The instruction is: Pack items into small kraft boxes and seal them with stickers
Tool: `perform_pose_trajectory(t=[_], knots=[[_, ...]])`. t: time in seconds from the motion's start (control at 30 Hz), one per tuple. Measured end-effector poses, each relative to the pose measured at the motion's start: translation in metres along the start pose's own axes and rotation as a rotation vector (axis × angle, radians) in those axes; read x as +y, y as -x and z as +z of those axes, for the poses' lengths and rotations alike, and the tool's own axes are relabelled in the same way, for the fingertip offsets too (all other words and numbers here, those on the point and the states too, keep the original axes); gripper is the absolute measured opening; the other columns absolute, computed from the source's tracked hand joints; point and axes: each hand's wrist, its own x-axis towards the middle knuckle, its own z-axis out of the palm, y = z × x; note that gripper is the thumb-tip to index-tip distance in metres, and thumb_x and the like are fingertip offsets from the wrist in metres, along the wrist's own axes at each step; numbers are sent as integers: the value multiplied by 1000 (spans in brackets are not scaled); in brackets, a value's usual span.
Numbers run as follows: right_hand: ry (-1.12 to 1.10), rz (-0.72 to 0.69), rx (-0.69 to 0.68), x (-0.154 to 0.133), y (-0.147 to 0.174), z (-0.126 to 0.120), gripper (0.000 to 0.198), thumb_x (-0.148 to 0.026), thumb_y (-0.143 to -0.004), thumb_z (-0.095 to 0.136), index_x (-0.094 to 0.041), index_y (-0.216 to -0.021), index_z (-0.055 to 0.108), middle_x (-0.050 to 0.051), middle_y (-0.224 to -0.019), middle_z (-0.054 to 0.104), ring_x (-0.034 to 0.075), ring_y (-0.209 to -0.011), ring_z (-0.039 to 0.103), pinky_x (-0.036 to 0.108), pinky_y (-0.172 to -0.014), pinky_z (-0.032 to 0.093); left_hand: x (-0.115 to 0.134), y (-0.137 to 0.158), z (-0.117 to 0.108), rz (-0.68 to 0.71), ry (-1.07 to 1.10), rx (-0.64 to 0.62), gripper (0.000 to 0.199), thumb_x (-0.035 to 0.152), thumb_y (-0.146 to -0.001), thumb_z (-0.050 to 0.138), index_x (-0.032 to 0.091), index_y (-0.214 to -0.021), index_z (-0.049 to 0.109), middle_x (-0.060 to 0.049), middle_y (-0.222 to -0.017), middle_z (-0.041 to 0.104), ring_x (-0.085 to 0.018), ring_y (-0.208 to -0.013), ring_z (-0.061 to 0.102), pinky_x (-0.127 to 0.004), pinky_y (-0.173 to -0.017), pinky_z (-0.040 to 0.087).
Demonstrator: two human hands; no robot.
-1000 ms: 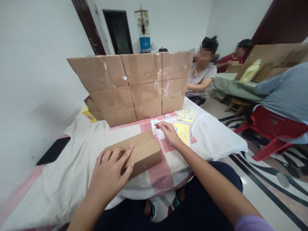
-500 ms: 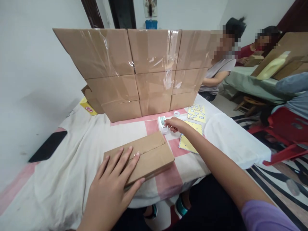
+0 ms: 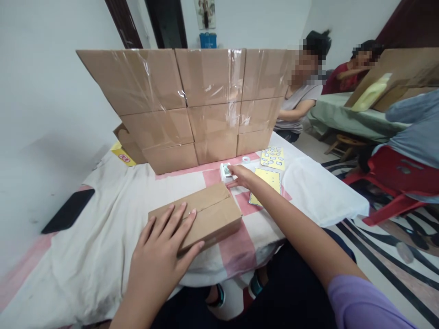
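Left hand [image 3: 157,251]: fingers spread, palm down, resting on the near left part of a closed brown oblong cardboard box [image 3: 214,205], which lies flat on the cloth-covered table [image 3: 99,233]. Contents hidden. Judged light, stiff-walled, liable to dent if pressed mid-lid; best held across the two long sides, near the ends. Dry card should give fair grip.

Right hand [image 3: 242,177]: beyond the box's far right corner, fingers at the right side of a small white box-shaped object with a pale green top [image 3: 223,172]. Cannot tell whether they close on it. Looks like hard plastic: probably light, rigid, a little slippery; pinch by opposite sides.

Just right of the right hand: wavy-edged yellow card [image 3: 269,180], thin, bendable by judgement. Beyond both hands: upright wall of taped brown cardboard [image 3: 212,114]; at its left, a yellow printed carton [image 3: 122,155], contents not visible.
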Motion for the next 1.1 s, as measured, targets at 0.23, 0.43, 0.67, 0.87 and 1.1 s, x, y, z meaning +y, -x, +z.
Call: perform_pose_trajectory(t=[0.23,0.43,0.67,0.87,1.1], knots=[[-24,-84,132,20,5,13,18,-27,-99,45,-13,-111,46,4,-82,56,16,-54,65,31,-55,58,0,0,0,23,-63,22,60,56,-92,53,29,-146,49,-3,-155,46,-33,-140,46,-51,-112,32],[-4,-143,179,28,5,16,24,-37,-96,48,-14,-96,53,6,-73,61,19,-54,65,29,-52,52,0,-1,-1,46,-152,27,59,54,-93,53,29,-146,48,-1,-154,48,-30,-139,48,-47,-110,33],[115,-369,259,36,15,23,36,-27,-89,55,-18,-55,48,1,-53,53,15,-57,56,24,-57,42,-3,-1,0,83,-156,63,60,55,-93,51,27,-146,48,-2,-153,50,-29,-136,49,-46,-110,32],[146,-394,280,31,5,8,28,-27,-91,53,-18,-64,51,-1,-58,57,14,-57,61,22,-54,41,-6,-2,3,110,-139,90,60,56,-93,49,25,-145,49,-4,-151,52,-30,-135,50,-46,-109,31],[122,-199,205,20,-16,-19,18,-25,-90,53,-16,-74,55,0,-63,56,11,-40,52,24,-41,37,-3,-4,1,98,-137,95,58,53,-92,51,26,-144,50,-4,-149,55,-29,-131,54,-46,-108,33]])
